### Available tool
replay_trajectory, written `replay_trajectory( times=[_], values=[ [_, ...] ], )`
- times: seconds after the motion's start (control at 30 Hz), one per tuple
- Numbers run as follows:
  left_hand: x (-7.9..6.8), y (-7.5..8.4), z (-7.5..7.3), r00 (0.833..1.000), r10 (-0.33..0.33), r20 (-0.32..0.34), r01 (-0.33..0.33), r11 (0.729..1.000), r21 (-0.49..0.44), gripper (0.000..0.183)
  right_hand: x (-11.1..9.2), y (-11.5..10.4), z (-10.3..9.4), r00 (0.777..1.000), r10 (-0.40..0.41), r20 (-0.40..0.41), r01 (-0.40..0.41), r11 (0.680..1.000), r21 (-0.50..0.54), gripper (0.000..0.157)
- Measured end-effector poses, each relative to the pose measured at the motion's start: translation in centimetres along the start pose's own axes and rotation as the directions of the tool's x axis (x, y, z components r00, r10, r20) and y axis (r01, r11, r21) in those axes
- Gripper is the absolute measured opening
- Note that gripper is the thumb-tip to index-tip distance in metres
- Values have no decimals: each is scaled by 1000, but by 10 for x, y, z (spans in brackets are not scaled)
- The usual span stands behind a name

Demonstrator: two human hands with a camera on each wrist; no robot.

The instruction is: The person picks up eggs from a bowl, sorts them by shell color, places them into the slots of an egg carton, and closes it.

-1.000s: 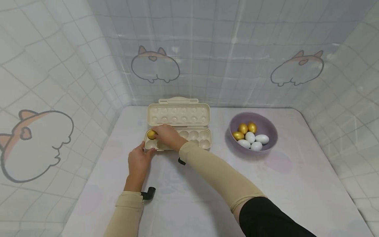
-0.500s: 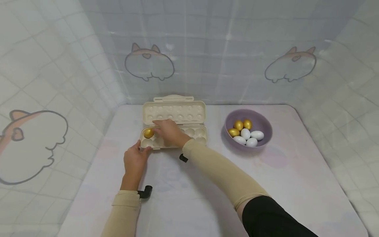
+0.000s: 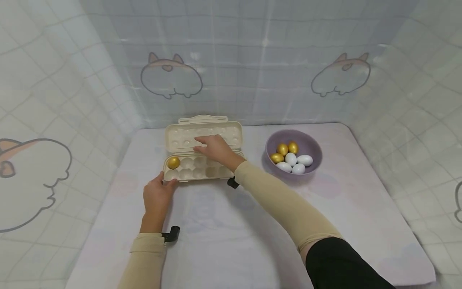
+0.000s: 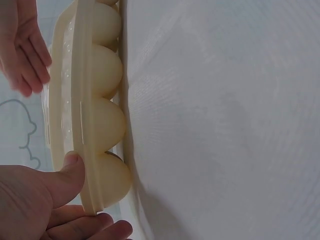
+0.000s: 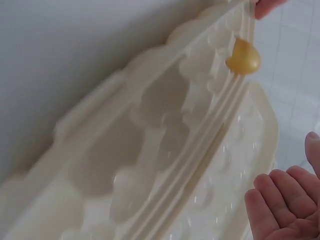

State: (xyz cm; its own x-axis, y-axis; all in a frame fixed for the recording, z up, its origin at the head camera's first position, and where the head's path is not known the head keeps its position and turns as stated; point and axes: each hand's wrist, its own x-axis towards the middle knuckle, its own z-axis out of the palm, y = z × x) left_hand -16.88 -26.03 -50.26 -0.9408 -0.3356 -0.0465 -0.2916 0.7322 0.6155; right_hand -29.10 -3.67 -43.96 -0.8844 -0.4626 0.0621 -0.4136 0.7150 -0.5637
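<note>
The left hand point(image 3: 157, 196) is pinching the near left corner of the egg carton point(image 3: 198, 173); the right hand point(image 3: 219, 151) is hovering above it, fingers loosely extended. A gold egg point(image 3: 173, 162) is resting in the carton's far left cup.

The head camera looks forward and down from above, far enough back to take in the table point(image 3: 205, 241) and the patterned backdrop point(image 3: 231, 80). The left wrist view, turned sideways, faces the egg carton's point(image 3: 187, 147) outside closely; the tilted right wrist view looks closely along its cups. All three share the carton.
</note>
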Motion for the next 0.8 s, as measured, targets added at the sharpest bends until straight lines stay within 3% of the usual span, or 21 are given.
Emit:
replay_trajectory(
  times=[0.17,0.33,0.67,0.8],
  values=[
    [3,-5,-3,1000,-5,-5,5,1000,5,70,-7,9,-18,997,68,33,-69,997,43,56],
    [5,-9,-6,1000,-7,-9,7,1000,24,69,-12,25,-33,998,62,1,-62,998,34,56],
    [5,-6,-6,1000,-20,13,20,1000,24,70,-40,79,-71,990,107,-94,-105,994,25,54],
    [5,-7,-7,1000,-14,7,14,999,30,70,-56,104,-90,977,180,-117,-175,983,49,56]
  ],
)
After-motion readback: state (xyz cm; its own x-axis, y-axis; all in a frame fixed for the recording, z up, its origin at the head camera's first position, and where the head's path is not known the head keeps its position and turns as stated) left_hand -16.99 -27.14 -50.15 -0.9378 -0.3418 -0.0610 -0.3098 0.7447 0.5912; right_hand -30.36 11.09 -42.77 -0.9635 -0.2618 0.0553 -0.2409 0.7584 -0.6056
